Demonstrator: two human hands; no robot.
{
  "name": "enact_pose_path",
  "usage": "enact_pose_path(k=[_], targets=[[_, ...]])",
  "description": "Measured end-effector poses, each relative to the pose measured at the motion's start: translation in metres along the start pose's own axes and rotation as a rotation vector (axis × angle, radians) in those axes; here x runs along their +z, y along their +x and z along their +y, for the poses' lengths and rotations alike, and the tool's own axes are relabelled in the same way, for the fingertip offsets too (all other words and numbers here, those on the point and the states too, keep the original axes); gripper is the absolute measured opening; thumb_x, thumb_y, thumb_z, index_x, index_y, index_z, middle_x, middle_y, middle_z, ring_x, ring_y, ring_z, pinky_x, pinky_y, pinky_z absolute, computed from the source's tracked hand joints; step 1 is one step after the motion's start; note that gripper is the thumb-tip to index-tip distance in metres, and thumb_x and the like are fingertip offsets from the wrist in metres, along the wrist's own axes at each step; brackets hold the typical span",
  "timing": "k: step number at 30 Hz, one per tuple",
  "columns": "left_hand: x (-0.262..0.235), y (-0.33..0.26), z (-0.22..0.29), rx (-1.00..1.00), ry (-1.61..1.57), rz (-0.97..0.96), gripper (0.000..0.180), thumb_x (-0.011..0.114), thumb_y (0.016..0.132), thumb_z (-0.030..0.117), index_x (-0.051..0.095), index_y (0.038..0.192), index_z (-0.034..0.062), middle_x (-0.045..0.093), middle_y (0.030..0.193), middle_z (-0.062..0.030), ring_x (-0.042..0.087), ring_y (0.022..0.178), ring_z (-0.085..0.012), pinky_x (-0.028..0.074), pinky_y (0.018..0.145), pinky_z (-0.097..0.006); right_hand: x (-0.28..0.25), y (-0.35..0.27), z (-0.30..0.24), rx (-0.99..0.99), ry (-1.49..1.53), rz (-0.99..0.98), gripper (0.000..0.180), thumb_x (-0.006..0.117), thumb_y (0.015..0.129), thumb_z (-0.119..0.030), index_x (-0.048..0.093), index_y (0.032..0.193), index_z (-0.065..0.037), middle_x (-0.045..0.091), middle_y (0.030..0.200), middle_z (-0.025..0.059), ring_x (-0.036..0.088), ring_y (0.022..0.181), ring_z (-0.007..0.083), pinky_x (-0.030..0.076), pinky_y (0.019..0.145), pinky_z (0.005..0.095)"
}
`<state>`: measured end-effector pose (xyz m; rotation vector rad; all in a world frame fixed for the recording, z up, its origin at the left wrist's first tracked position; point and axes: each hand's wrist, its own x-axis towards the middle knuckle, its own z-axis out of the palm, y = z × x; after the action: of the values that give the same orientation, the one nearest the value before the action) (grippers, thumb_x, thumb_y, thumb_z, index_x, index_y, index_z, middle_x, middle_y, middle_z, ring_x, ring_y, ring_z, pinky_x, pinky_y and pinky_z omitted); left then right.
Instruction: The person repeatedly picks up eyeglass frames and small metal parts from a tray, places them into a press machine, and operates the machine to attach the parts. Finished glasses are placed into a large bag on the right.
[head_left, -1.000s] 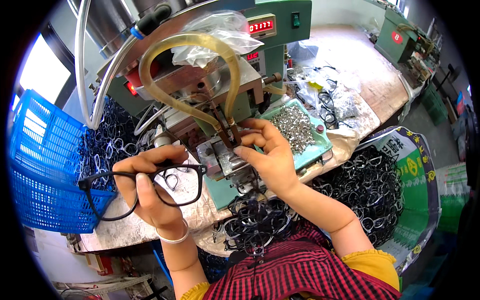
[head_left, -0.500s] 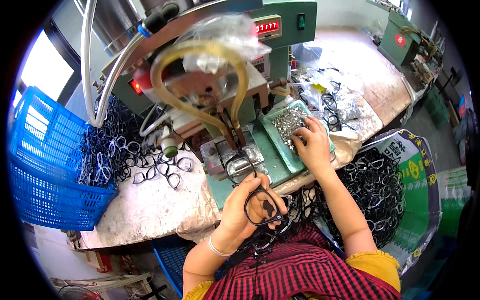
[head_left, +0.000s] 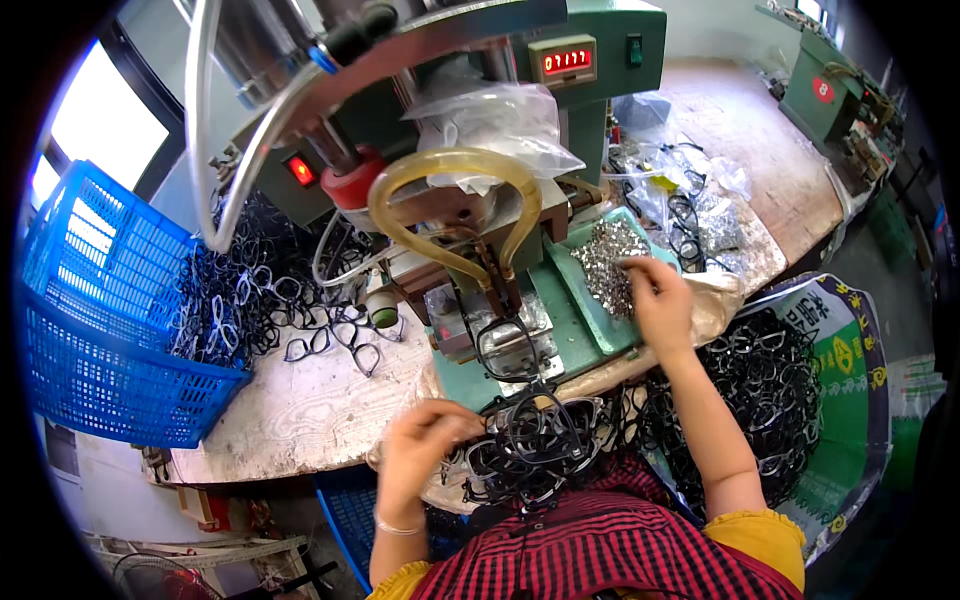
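Note:
My right hand (head_left: pixel 662 305) is at a green tray (head_left: pixel 606 337) of small silvery metal parts (head_left: pixel 607 262). Its fingers are bent together at the parts' edge; whatever they pinch is too small to make out. Lower left, my left hand (head_left: pixel 425 440) hovers beside a heap of dark eyeglass frames (head_left: pixel 530 445) in front of me. Its fingers reach toward the heap, with nothing visible in them. One black eyeglass frame (head_left: pixel 507 350) sits at the bench press (head_left: pixel 520 205), under the metal tips below a yellow tube loop (head_left: pixel 455 160).
A blue basket (head_left: pixel 110 370) leans at the left, with dark eyeglass frames (head_left: pixel 220 310) spilling onto the worktable (head_left: pixel 290 425). On the right hangs a large printed sack (head_left: pixel 850 400) full of frames. Plastic bags (head_left: pixel 720 215) lie behind the tray.
My left hand has let go of the eyeglass frame it held and moved left and down. My right hand remains at the tray, fingers drawn closer together. The whole view has shifted slightly.

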<state>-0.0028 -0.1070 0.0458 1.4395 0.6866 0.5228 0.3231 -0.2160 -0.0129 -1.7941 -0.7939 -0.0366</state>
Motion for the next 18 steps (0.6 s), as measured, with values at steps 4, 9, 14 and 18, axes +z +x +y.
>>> enact_pose_path(k=[4,9,14,18], targets=[[-0.092,0.044,-0.012,0.303,0.546,0.608,0.011,0.063,0.092,0.007,0.069,0.097,-0.0007,0.070,0.092,-0.0074,0.061,0.083,-0.0140,0.049,0.077,-0.027,-0.004,0.003,0.017,0.251,0.437,0.125,0.013,0.064,0.093,-0.007,0.072,0.102,-0.003,0.069,0.089,0.0008,0.061,0.082,0.0090,0.049,0.075,0.0252],[-0.163,0.172,-0.059,0.306,0.966,0.554,0.012,0.064,0.092,0.009,0.069,0.099,0.0006,0.069,0.093,-0.0064,0.060,0.084,-0.0141,0.049,0.077,-0.028,0.044,0.014,-0.009,0.069,0.558,0.100,0.014,0.066,0.087,-0.009,0.071,0.099,-0.003,0.071,0.094,0.0078,0.065,0.089,0.0196,0.052,0.081,0.0336],[-0.104,0.246,-0.064,0.268,0.986,0.452,0.013,0.065,0.093,0.011,0.068,0.102,0.0019,0.069,0.094,-0.0054,0.060,0.084,-0.0143,0.049,0.078,-0.028,0.045,-0.004,0.007,-0.237,0.261,0.304,0.014,0.070,0.079,-0.008,0.070,0.093,-0.004,0.069,0.092,0.0123,0.065,0.093,0.0310,0.051,0.085,0.0416],[-0.085,0.243,-0.068,0.251,0.864,0.440,0.015,0.065,0.093,0.013,0.068,0.104,0.0030,0.068,0.095,-0.0046,0.060,0.085,-0.0144,0.049,0.078,-0.029,0.011,-0.023,0.034,-0.272,0.144,0.296,0.014,0.070,0.078,-0.007,0.070,0.091,-0.005,0.068,0.091,0.0116,0.063,0.096,0.0319,0.049,0.086,0.0435]])
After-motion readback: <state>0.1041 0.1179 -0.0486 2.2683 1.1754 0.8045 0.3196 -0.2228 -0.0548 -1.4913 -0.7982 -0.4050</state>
